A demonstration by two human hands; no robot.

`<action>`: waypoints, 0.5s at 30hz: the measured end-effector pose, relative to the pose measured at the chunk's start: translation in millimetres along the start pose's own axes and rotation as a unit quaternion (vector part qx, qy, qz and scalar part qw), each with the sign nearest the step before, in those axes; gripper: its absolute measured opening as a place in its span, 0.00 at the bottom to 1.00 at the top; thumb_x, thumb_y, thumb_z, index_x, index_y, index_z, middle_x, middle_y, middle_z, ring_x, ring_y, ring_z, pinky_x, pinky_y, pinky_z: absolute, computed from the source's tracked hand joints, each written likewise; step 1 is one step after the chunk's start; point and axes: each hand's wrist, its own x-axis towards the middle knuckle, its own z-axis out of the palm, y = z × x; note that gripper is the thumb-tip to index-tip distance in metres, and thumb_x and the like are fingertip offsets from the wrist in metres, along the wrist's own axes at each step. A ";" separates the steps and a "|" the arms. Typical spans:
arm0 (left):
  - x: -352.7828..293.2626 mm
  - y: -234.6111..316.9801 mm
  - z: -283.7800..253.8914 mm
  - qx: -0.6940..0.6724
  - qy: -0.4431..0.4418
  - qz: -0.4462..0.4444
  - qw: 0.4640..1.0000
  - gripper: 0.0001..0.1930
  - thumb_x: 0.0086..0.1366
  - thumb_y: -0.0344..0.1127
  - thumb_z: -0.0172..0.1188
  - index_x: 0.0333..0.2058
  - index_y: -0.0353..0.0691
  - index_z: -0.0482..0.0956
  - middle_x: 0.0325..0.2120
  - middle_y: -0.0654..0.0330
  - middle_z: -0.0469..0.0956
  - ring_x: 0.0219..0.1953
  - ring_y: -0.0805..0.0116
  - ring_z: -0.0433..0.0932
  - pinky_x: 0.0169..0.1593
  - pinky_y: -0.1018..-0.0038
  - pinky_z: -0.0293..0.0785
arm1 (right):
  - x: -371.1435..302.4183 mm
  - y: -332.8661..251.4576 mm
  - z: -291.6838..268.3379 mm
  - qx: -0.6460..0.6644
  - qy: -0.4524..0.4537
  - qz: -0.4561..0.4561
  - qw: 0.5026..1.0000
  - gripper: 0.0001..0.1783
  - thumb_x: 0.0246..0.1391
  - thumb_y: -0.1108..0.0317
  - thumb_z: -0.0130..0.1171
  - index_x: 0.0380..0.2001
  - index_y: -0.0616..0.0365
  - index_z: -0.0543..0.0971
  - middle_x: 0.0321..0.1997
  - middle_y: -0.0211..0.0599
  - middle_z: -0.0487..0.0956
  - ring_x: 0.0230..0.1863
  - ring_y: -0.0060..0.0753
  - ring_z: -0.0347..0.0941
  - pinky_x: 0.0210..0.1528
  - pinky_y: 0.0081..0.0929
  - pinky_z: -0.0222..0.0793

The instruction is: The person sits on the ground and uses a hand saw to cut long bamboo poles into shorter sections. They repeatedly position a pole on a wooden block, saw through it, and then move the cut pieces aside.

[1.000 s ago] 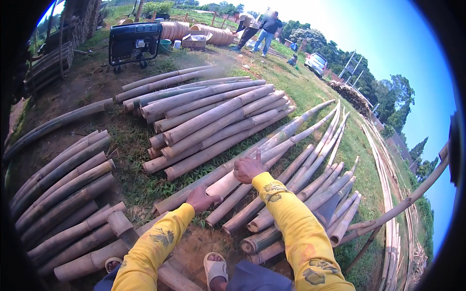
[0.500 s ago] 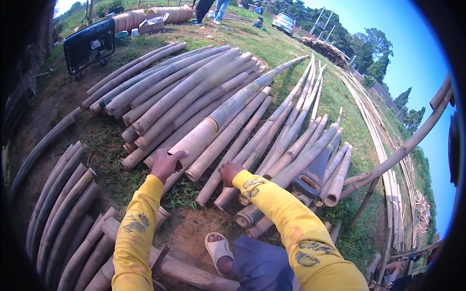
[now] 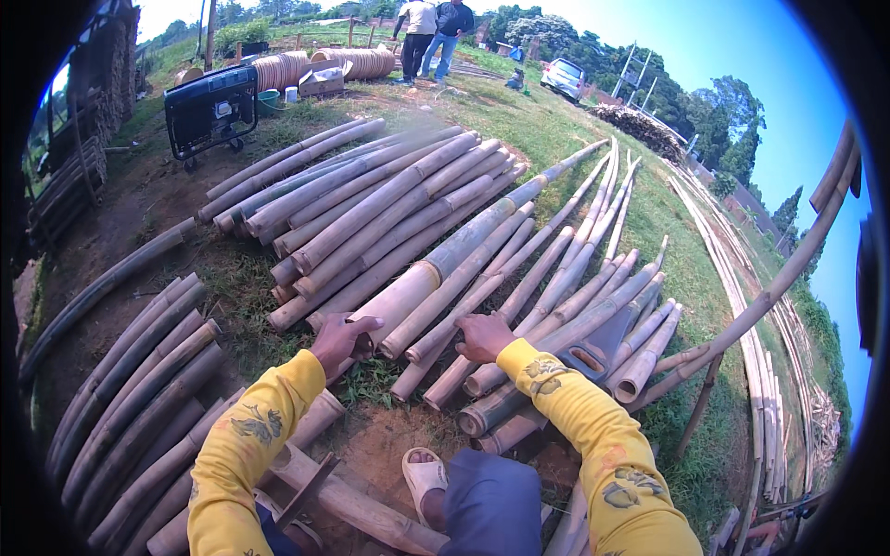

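Observation:
My left hand (image 3: 345,345) is at the near end of a thick bamboo pole (image 3: 403,295), its fingers curled against the pole and its thumb stretched out to the right. Part of that end is hidden behind the hand. My right hand (image 3: 484,337) closes on a thinner bamboo pole (image 3: 508,273), whose near end sticks out to the left of the knuckles. This thinner pole lies over its neighbours. A handsaw (image 3: 586,360) with a dark handle rests on the poles to the right of my right hand.
More bamboo poles (image 3: 371,208) lie in the far pile, and others (image 3: 139,389) at the left. A cut trunk (image 3: 357,510) crosses near my sandalled foot (image 3: 425,477). A generator (image 3: 211,109), coiled tubing (image 3: 357,63) and two people (image 3: 434,37) are farther off. A pole frame (image 3: 788,269) leans at the right.
My view has tilted up slightly, showing more of the people. The thinner pole at my right hand has shifted left, its end now reaching past the hand. My left hand stays at the thick pole's end.

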 end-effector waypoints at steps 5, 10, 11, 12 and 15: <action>-93.3 2.4 -59.7 -0.058 -0.023 -0.049 0.997 0.23 0.64 0.47 0.68 0.44 0.30 0.80 0.29 0.55 0.82 0.28 0.65 0.83 0.33 0.70 0.79 | -44.5 5.4 -15.2 0.107 0.112 0.021 0.988 0.24 0.56 0.57 0.64 0.51 0.58 0.75 0.40 0.50 0.85 0.45 0.59 0.82 0.50 0.53 0.76; -218.8 -22.8 -136.1 -0.075 0.004 -0.046 0.996 0.24 0.63 0.46 0.65 0.45 0.28 0.80 0.29 0.54 0.81 0.28 0.64 0.82 0.32 0.69 0.79 | -101.4 -11.0 -9.3 0.217 0.110 0.018 0.970 0.27 0.54 0.58 0.67 0.55 0.57 0.75 0.38 0.47 0.85 0.43 0.58 0.82 0.49 0.50 0.76; -248.0 -30.5 -152.4 -0.080 0.010 -0.045 0.996 0.24 0.61 0.46 0.65 0.45 0.28 0.80 0.29 0.54 0.82 0.28 0.64 0.82 0.31 0.69 0.79 | -110.9 -17.0 -8.2 0.234 0.107 0.015 0.966 0.27 0.54 0.58 0.67 0.55 0.57 0.75 0.37 0.47 0.85 0.43 0.58 0.82 0.49 0.50 0.76; -273.9 -41.1 -166.2 -0.088 0.011 -0.040 0.995 0.25 0.60 0.46 0.64 0.46 0.27 0.80 0.30 0.53 0.82 0.28 0.63 0.82 0.30 0.69 0.79 | -121.5 -18.7 -7.9 0.244 0.105 0.014 0.964 0.28 0.54 0.58 0.67 0.56 0.57 0.75 0.37 0.47 0.85 0.43 0.58 0.82 0.49 0.50 0.77; -351.4 -86.2 -210.5 -0.081 0.125 -0.046 0.988 0.26 0.58 0.49 0.64 0.42 0.29 0.79 0.26 0.51 0.81 0.24 0.61 0.81 0.24 0.69 0.76 | -150.6 -25.7 -2.0 0.298 0.103 0.022 0.949 0.27 0.54 0.59 0.68 0.55 0.55 0.77 0.38 0.46 0.86 0.43 0.54 0.83 0.49 0.47 0.77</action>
